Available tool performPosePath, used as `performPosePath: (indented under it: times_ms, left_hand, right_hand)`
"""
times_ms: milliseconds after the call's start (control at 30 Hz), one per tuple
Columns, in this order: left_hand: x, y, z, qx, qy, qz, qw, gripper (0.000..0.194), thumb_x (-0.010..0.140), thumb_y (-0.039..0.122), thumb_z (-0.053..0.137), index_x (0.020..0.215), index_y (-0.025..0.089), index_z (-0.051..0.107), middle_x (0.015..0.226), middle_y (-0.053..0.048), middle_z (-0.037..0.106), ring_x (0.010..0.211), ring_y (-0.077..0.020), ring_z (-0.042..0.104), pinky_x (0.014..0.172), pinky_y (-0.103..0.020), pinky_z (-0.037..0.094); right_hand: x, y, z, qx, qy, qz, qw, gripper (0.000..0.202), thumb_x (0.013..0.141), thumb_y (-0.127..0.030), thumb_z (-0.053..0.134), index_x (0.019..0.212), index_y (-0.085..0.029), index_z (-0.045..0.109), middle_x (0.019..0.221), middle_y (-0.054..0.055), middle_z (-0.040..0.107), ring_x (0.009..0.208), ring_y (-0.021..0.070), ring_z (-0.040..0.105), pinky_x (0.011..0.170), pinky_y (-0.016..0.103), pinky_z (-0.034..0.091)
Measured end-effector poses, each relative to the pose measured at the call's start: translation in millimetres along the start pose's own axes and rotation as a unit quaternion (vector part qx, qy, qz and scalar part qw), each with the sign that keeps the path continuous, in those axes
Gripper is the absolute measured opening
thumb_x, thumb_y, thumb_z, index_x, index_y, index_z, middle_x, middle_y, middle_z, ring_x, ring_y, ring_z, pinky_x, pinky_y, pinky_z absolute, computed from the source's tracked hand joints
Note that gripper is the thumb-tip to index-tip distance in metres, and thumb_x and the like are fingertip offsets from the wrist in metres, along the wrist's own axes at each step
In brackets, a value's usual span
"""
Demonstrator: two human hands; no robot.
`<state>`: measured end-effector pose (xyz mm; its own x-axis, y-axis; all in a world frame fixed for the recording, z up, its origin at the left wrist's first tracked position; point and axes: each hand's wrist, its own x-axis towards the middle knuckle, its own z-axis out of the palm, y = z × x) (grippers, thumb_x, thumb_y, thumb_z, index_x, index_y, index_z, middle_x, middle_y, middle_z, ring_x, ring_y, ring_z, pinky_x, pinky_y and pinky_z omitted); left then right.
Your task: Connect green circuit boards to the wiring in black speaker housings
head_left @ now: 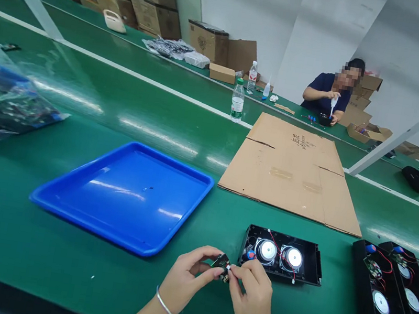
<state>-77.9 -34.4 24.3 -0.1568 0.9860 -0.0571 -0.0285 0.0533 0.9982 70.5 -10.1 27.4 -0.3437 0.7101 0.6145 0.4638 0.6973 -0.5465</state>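
Between thumb and fingers my left hand [190, 277] holds a small circuit board [221, 266] above the green table. My right hand [253, 296] pinches a small white connector [228, 268] at the board's right edge. Just behind my right hand lies an open black speaker housing [310, 263] with two round speakers, red and black wires and a blue part inside. The wire ends with a white plug hang over its front edge. Two more open black housings [364, 298] stand at the right, with boards and wires in them.
A blue tray [120, 190] lies left of centre. Behind the housing is a flat cardboard sheet [290, 172]. A plastic bag of parts [8, 93] sits far left. A bottle [238, 100] stands near the divider. Across the bench, a person [325, 93] works on a black housing.
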Motion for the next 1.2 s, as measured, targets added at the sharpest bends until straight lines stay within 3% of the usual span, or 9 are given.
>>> performPosePath:
  times_ms: [167,367,633,867,1033,1200]
  left_hand:
    - [-1.4,1.8,0.7,-0.018,-0.001,-0.02,1.0,0.017,0.068,0.028,0.066,0.08,0.017,0.066,0.084,-0.007,0.073,0.061,-0.017,0.066,0.053,-0.025,0.058]
    - [1.3,4.9,1.0,-0.027,0.009,-0.017,0.999,0.013,0.064,0.024,0.068,0.075,0.018,0.065,0.079,-0.006,0.074,0.072,-0.0207,0.07,0.065,-0.027,0.059]
    - [4.2,9.9,1.1,-0.021,0.0,-0.003,1.0,0.016,0.055,0.02,0.075,0.071,0.019,0.07,0.075,-0.003,0.073,0.069,-0.0197,0.069,0.061,-0.025,0.06]
    - [1.0,10.2,4.6,-0.012,0.009,-0.012,1.0,0.016,0.052,0.018,0.078,0.067,0.02,0.071,0.067,0.0,0.071,0.062,-0.016,0.066,0.056,-0.021,0.058]
    - [-0.9,9.6,7.0,-0.004,-0.002,-0.026,1.0,0.017,0.051,0.017,0.079,0.066,0.02,0.071,0.063,0.002,0.068,0.061,-0.0154,0.063,0.051,-0.019,0.056]
    - [-0.8,10.6,12.8,-0.026,-0.009,-0.065,0.997,0.016,0.052,0.017,0.076,0.064,0.02,0.067,0.066,0.002,0.065,0.058,-0.0145,0.061,0.049,-0.021,0.055]
  right_hand:
    - [0.5,-0.1,-2.4,-0.004,-0.002,-0.007,1.0,0.018,0.09,-0.014,0.045,0.08,-0.015,0.061,0.067,0.003,0.054,0.057,0.0109,0.052,0.049,0.022,0.044]
    - [3.2,-0.2,-4.2,-0.012,-0.011,-0.015,1.0,0.019,0.09,-0.013,0.045,0.078,-0.014,0.06,0.066,0.003,0.053,0.056,0.0106,0.052,0.049,0.022,0.044]
    - [-0.6,2.8,-0.7,-0.062,-0.015,-0.05,0.997,0.022,0.09,-0.01,0.044,0.078,-0.014,0.062,0.064,0.003,0.053,0.056,0.0115,0.047,0.05,0.024,0.041]
    - [5.7,1.1,-9.1,-0.077,-0.057,-0.088,0.992,0.029,0.091,-0.009,0.04,0.071,-0.014,0.061,0.06,0.003,0.05,0.055,0.0125,0.043,0.048,0.025,0.035]
    - [5.0,10.9,-8.6,-0.031,-0.087,-0.095,0.991,0.032,0.093,-0.013,0.038,0.07,-0.014,0.06,0.06,0.003,0.051,0.055,0.012,0.044,0.048,0.025,0.036]
    - [3.8,18.0,-14.9,0.057,-0.106,-0.047,0.992,0.029,0.094,-0.02,0.039,0.079,-0.015,0.062,0.068,0.003,0.055,0.059,0.0108,0.049,0.053,0.022,0.044]
